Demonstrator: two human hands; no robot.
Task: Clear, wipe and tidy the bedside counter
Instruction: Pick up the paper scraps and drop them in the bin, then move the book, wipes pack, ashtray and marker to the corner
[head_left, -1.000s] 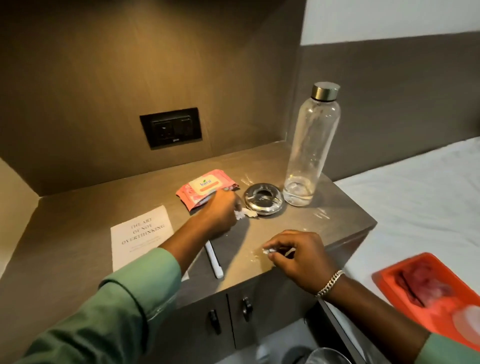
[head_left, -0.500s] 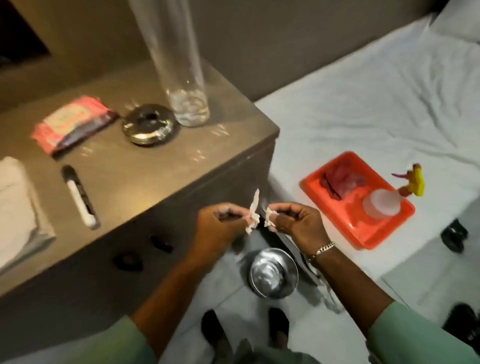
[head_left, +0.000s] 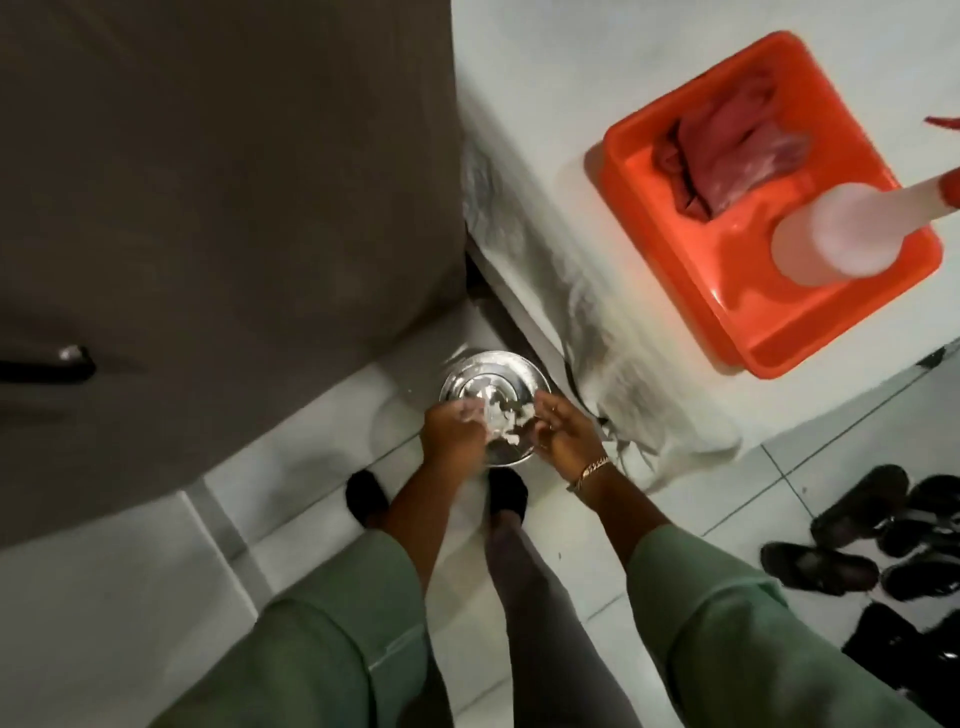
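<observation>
Hands are dropping paper bits (head_left: 501, 415) into the shiny round metal bin (head_left: 493, 382) on the floor. Left hand (head_left: 454, 434) is curled, pinching scraps. Right hand (head_left: 563, 431) is half open, letting go. The worktop is out of view; wiping probably comes next, needing the soft cloth (head_left: 727, 156) in the orange plastic tray (head_left: 810, 332).

Bedding, tiles and footwear around the grip

A white bed sheet (head_left: 540, 130) lies up and right of the grip, its crumpled edge hanging just beside it. Pale floor tiles (head_left: 130, 597) spread below. Dark sandals (head_left: 857, 506) are heaped far right, well apart, and two black slippers (head_left: 366, 493) stand just beneath.
</observation>
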